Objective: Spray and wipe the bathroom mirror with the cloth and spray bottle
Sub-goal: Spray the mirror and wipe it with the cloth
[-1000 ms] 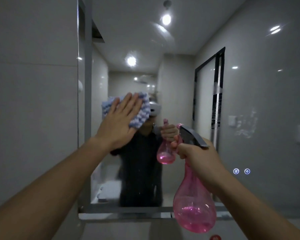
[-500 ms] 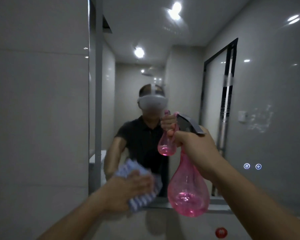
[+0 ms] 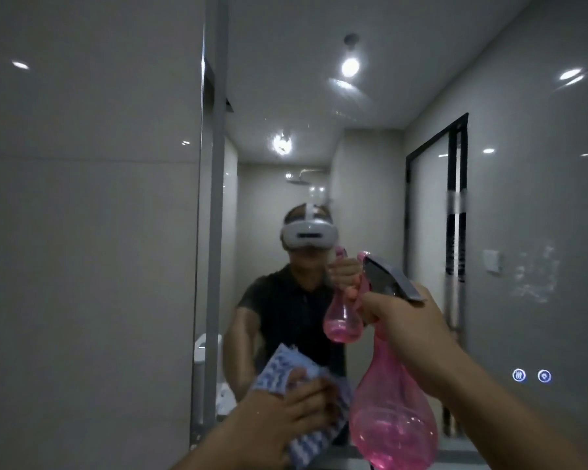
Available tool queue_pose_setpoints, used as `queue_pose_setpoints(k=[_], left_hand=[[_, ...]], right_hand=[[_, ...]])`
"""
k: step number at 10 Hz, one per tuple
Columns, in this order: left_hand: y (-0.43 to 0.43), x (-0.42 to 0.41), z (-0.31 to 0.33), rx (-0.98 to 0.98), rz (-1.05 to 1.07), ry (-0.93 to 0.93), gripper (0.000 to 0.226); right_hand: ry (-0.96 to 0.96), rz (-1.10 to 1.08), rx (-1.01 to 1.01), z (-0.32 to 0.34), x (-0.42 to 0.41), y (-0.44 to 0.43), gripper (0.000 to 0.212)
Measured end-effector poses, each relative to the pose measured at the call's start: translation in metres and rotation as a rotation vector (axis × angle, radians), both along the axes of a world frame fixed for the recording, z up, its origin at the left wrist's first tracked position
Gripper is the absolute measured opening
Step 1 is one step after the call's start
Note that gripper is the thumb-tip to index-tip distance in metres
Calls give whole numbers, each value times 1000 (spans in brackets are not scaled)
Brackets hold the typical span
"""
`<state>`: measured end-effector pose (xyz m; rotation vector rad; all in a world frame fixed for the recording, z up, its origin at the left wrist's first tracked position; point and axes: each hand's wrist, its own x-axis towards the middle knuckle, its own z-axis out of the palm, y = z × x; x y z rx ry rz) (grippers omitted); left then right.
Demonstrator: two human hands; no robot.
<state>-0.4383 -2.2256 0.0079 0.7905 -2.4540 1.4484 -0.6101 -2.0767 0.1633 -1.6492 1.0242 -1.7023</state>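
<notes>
At 7 o'clock on the mirror [image 3: 523, 205], the left fingers [image 3: 319, 400] are curling slightly apart over the cloth [image 3: 275, 369], and the left hand [image 3: 282, 418] is pressing it to the mirror. At 3 o'clock of the cloth, the right fingers [image 3: 370, 308] are wrapping close together round the neck of the bottle [image 3: 392, 422]. The right hand [image 3: 404, 329] is holding it nearly upright, its grey head pointing toward 11 o'clock. Smears [image 3: 533, 276] are showing at 3 o'clock on the mirror, and two icons [image 3: 519, 375] are glowing at 4 o'clock.
</notes>
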Motion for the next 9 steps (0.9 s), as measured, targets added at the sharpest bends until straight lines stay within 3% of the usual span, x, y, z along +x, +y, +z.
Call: queue_pose_setpoints(k=[1, 3, 4, 5, 6, 7, 8, 9], left_hand=[[-7, 35, 16, -40, -41, -81, 77], [-12, 20, 180, -209, 6, 695, 78], [-14, -22, 219, -182, 12, 987, 67], [-5, -62, 190, -126, -80, 796, 83], [7, -59, 113, -127, -187, 278, 76], [-12, -5, 92, -312, 191, -38, 60], [-24, 44, 134, -392, -116, -214, 57], [-16, 36, 210, -190, -123, 383, 75]], right_hand=[[13, -8, -18, -1, -6, 0, 28], [33, -22, -27, 2, -22, 4, 29], [24, -25, -64, 4, -27, 5, 22], [-8, 14, -103, 7, -26, 4, 32], [-40, 14, -118, 12, -23, 6, 42], [-11, -31, -117, 13, -26, 0, 34], [5, -54, -72, 17, -32, -3, 10], [-32, -66, -51, 26, -36, -9, 21]])
